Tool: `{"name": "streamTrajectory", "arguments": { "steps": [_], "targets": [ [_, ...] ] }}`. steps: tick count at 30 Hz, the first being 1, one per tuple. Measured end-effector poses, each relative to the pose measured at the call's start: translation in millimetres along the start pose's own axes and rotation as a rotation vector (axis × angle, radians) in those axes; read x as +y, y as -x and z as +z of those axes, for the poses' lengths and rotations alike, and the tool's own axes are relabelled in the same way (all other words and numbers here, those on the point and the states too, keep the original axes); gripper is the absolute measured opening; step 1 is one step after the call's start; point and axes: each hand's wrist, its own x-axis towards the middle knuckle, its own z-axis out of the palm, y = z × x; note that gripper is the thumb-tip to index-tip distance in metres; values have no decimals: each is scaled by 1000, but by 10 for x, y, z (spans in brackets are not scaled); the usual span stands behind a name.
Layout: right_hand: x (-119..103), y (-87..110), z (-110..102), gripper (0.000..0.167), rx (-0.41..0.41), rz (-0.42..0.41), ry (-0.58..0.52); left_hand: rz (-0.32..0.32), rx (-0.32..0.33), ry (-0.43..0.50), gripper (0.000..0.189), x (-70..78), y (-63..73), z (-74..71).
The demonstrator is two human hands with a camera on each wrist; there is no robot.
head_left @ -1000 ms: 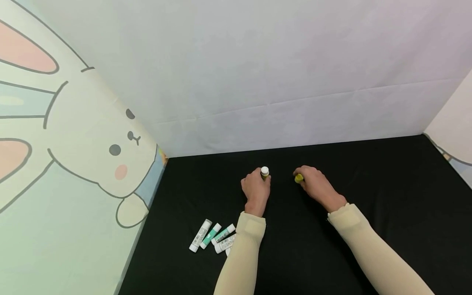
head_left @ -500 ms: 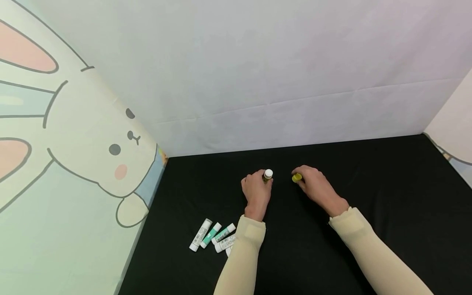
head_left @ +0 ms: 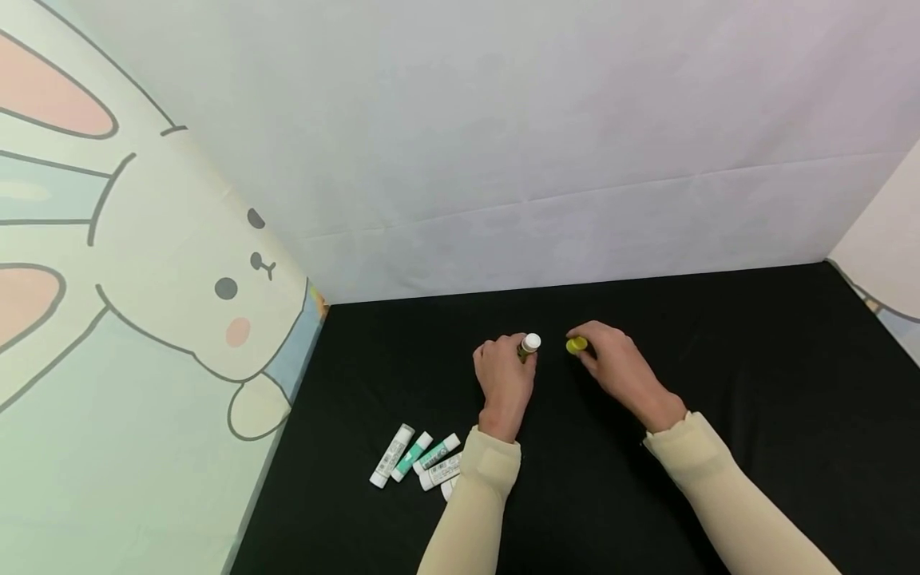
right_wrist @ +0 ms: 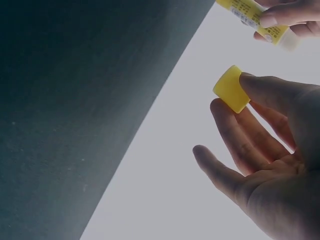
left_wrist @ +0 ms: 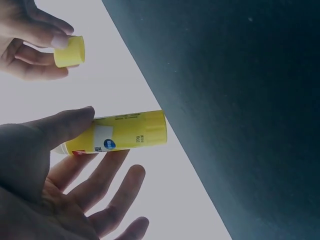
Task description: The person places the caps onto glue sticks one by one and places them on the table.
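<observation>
My left hand (head_left: pixel 505 375) pinches a yellow glue stick (left_wrist: pixel 131 131) between thumb and fingers, its white end (head_left: pixel 531 342) showing uncapped in the head view. Printed text, a blue spot and a red patch mark its barrel in the left wrist view. To the right, my right hand (head_left: pixel 618 361) pinches a yellow cap (right_wrist: pixel 231 89) between the thumb and fingertips. A gap separates the cap from the glue stick. Both hands are over the far middle part of the black table.
Several white and green glue sticks (head_left: pixel 413 457) lie on the black table (head_left: pixel 345 383) at the near left, one partly hidden by the left sleeve (head_left: pixel 470 503). A pale wall (head_left: pixel 546 160) rises behind the table; a rabbit-print wall (head_left: pixel 172 263) stands at the left.
The glue stick's white end has tipped and moved right and slightly nearer in my left hand. My right hand has shifted slightly left with the cap, narrowing the gap.
</observation>
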Motion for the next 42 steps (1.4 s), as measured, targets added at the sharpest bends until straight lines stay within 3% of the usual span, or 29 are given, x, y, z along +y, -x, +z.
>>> {"name": "streamTrajectory", "arguments": {
  "steps": [15, 42],
  "targets": [
    [-234, 110, -127, 34, 124, -81, -18, 32, 16, -24, 19, 98, 131, -102],
    [-541, 286, -237, 41, 182, -171, -21, 57, 52, -51, 26, 142, 348, -202]
  ]
}}
